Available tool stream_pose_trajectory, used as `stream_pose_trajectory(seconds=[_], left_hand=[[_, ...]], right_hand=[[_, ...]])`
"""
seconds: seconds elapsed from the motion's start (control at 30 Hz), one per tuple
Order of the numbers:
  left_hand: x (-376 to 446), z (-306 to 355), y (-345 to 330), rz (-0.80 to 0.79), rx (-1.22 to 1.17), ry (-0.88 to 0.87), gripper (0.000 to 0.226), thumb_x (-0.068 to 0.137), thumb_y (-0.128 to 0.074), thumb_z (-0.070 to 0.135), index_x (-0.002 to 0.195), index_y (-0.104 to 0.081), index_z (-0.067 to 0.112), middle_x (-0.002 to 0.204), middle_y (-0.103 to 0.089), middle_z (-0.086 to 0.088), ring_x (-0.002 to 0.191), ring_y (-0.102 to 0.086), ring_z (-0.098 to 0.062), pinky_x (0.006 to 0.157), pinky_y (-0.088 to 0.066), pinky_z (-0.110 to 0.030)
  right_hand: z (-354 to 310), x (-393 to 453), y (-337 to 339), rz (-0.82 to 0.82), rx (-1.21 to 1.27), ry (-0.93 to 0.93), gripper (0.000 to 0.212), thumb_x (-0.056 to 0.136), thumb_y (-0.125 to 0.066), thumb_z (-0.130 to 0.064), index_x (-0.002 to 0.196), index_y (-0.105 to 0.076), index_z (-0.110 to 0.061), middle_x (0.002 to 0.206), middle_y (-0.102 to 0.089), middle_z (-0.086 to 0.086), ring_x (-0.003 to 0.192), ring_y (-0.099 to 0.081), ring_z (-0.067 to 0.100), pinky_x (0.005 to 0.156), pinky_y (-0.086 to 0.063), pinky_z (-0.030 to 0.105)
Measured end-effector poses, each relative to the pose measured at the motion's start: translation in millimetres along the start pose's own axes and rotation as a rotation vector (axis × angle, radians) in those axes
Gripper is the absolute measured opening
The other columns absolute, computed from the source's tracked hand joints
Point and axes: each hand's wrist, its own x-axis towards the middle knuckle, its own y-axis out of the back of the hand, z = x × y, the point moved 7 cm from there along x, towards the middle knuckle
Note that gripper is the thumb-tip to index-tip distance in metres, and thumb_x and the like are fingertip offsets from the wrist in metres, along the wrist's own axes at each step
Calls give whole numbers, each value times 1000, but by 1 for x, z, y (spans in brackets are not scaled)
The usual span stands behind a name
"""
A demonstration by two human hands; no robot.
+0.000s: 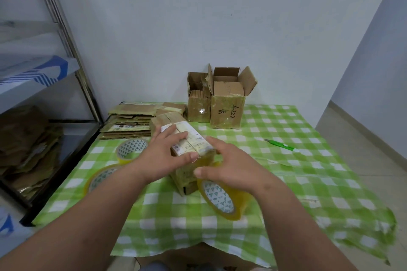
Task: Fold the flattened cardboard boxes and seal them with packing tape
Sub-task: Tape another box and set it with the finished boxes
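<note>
Presently, stock as it stands on the table (286, 182), under a green-and-white check cloth.

Item 1: small cardboard box (187, 160), folded up, in front of me at the table's middle. My left hand (163, 158) lies flat on its top, fingers straight, pressing the flaps down; that grip holds nothing. Its top carries a white printed label; the print is too small to read.

Item 2: tape roll (222, 198), clear yellowish, its core patterned with small triangles. My right hand (231, 171) grasps it at the box's near right corner, a strip of tape running onto the box edge. Judged: sealing of this box is under way, not finished.

Item 3: two spare tape rolls (132, 149), same pattern, lying flat to my left of the box.

Item 4: stack of flattened boxes (130, 121) at the far left of the table, not yet folded. Most of the task looks left to do.

Item 5: two upright boxes (220, 105) at the back, flaps open and unsealed; the right one bears handwriting, seemingly "A222" and one character.

Item 6: green utility knife (284, 145), right side, well apart from the box.
</note>
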Motion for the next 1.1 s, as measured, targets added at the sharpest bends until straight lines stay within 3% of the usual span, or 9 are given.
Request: stream_pose_trajectory(seconds=[0.07, 0.17, 0.27, 0.33, 0.4, 0.5, 0.7, 0.97, 1.1], left_hand=[[1, 2, 3, 57, 80, -29, 87, 72, -58, 76, 147, -42, 37, 163, -11, 9, 149, 7, -13, 120, -6, -45], [-2, 12, 1, 151, 221, -101, 82, 82, -46, 76, 149, -40, 30, 153, -20, 10, 132, -3, -2, 116, -18, -43], [-6, 17, -9, 105, 250, -134, 101, 73, -28, 86, 155, -28, 27, 149, -21, 12, 131, -3, -1, 115, -17, -37], [-7, 15, -12, 84, 212, -138, 101, 73, -43, 84, 155, -26, 28, 149, -21, 13, 134, -3, -1, 115, -15, -35], [-4, 16, -7, 99, 166, -145, 83, 82, -61, 64, 152, -33, 30, 152, -26, 7, 138, -8, -6, 117, -15, -35], [2, 24, 5, 84, 91, -171, 61, 89, -67, 40, 145, -45, 34, 153, -34, -1, 144, -22, -19, 120, -22, -39], [11, 27, 8, -6, 36, -179, 42, 95, -63, 21, 134, -57, 36, 159, -30, -3, 150, -18, -19, 121, -20, -43], [8, 8, 8, 62, -85, -158, 43, 83, -78, 29, 115, -59, 49, 155, -34, 9, 148, -18, -6, 114, -18, -23], [13, 7, 3, 86, -18, -151, 39, 88, -73, 25, 120, -59, 42, 157, -33, 6, 150, -13, -11, 119, -16, -32]], right_hand=[[18, -9, 1, -107, 113, -17, 96, 69, -76, -59, 148, -20, -56, 149, -34, -9, 133, -42, 12, 102, -41, 31], [33, -22, -6, -155, 362, -16, 81, 74, -77, -51, 142, -34, -56, 122, -55, -25, 99, -55, -11, 77, -42, 10], [42, -23, -15, -73, 610, -10, 75, 67, -74, -39, 139, -50, -42, 116, -69, -8, 103, -67, 8, 90, -53, 25], [41, -20, -20, -25, 748, 9, 67, 69, -71, -27, 134, -56, -33, 117, -70, -5, 106, -67, 15, 98, -52, 37], [38, -16, -25, 4, 809, 28, 58, 74, -68, -20, 130, -60, -32, 110, -73, -5, 101, -69, 14, 88, -54, 33], [34, -13, -31, 51, 862, 38, 55, 70, -65, -23, 123, -61, -37, 98, -75, -6, 90, -71, 14, 71, -54, 25], [23, -9, -50, 48, 874, 28, 42, 71, -63, -26, 106, -58, -49, 90, -69, 1, 78, -63, 18, 76, -51, 40], [19, -8, -50, 17, 719, 40, 48, 67, -74, -50, 110, -55, -59, 111, -68, 14, 102, -67, 29, 98, -50, 53], [20, -12, -49, 14, 720, 44, 54, 61, -74, -54, 111, -55, -60, 120, -62, 23, 114, -60, 35, 103, -45, 56]])
